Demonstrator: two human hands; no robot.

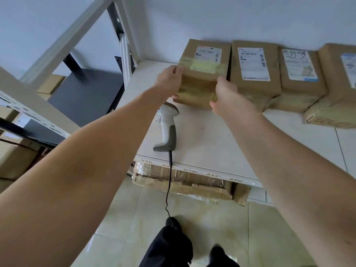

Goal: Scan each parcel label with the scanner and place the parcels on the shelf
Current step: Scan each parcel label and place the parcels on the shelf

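Note:
A brown taped parcel (204, 74) with a white label on top stands at the left end of a row on the white table (208, 139). My left hand (169, 79) grips its left side. My right hand (224, 95) grips its front right corner. The white and grey scanner (167, 128) lies on the table just in front of the parcel, between my forearms, with its black cable hanging over the table edge. Three more labelled parcels (254, 70) (300, 74) (339, 87) line up to the right against the wall.
A metal shelf frame (123, 47) with a dark board (86, 93) stands to the left of the table. Cardboard boxes (183, 182) sit under the table edge. More boxes fill the lower left shelf (17, 157). Tiled floor and my feet are below.

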